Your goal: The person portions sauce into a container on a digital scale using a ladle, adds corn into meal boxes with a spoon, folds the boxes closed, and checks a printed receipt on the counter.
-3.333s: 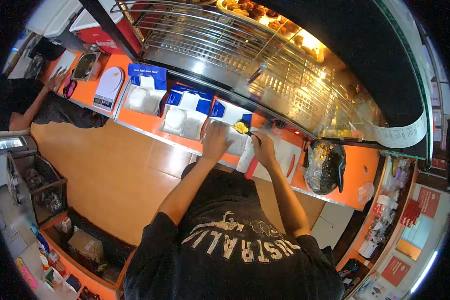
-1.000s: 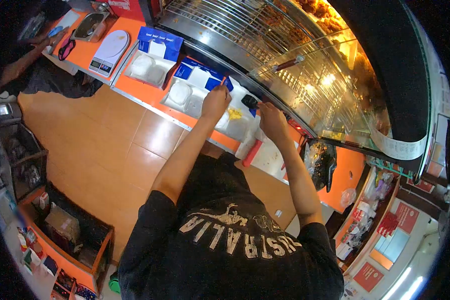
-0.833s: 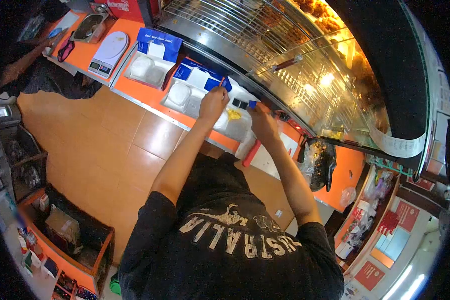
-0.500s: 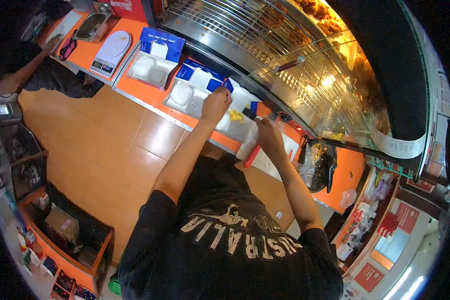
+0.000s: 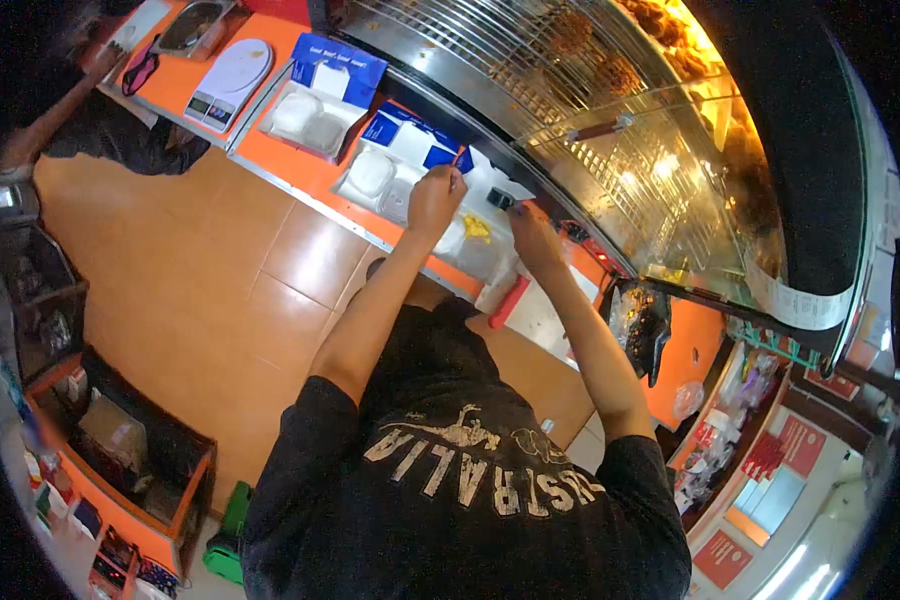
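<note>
My left hand (image 5: 437,198) is closed over the open boxes on the orange counter, with a thin reddish tip showing above its fingers. My right hand (image 5: 534,236) is also closed, and its fingertips touch a small black item (image 5: 501,199) above the third box. What either hand grips is too small to name surely. The middle box (image 5: 353,192) holds a white wrapped portion (image 5: 371,172) and a clear-lidded tub. A yellow item (image 5: 477,227) lies in the box between my hands. To the left stands another open box (image 5: 342,143) with a blue lid.
A glass food warmer (image 5: 570,110) with wire racks runs behind the counter. A white scale (image 5: 232,80) is at the left, near a co-worker's arm (image 5: 58,112). A red-handled item (image 5: 508,304) rests by a white board (image 5: 548,318). A black bowl (image 5: 638,325) sits right.
My right hand has risen slightly, and the black item beside its fingers shows more clearly. My left hand stays raised over the boxes. The whole view has shifted a little.
</note>
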Demonstrator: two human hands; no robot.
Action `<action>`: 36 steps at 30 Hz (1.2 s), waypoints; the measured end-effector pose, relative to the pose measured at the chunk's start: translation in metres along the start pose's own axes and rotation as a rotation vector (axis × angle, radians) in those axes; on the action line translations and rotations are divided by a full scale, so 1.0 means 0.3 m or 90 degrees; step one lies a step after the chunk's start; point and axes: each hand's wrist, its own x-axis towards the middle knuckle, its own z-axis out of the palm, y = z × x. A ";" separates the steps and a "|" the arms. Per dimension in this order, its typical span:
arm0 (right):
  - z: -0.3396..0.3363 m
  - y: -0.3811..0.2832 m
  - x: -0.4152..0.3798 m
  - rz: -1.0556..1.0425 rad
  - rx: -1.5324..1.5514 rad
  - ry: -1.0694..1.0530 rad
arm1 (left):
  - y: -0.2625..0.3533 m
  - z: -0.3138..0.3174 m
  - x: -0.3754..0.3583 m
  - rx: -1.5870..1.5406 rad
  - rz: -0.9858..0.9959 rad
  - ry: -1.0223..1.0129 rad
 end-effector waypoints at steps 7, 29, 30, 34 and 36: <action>-0.201 -0.059 -0.051 0.049 -0.003 -0.187 | -0.014 0.007 -0.001 -0.051 0.015 0.029; -0.159 -0.256 -0.182 0.128 0.045 -0.110 | 0.013 -0.003 0.005 -0.025 0.018 0.001; -0.148 -0.261 -0.191 0.126 0.028 -0.116 | 0.014 -0.003 0.006 -0.020 0.021 0.001; -0.132 -0.258 -0.196 0.171 0.034 -0.095 | 0.024 -0.005 0.005 0.033 0.022 0.000; -0.151 -0.264 -0.185 0.149 0.065 -0.086 | 0.031 -0.007 0.006 0.028 0.010 -0.009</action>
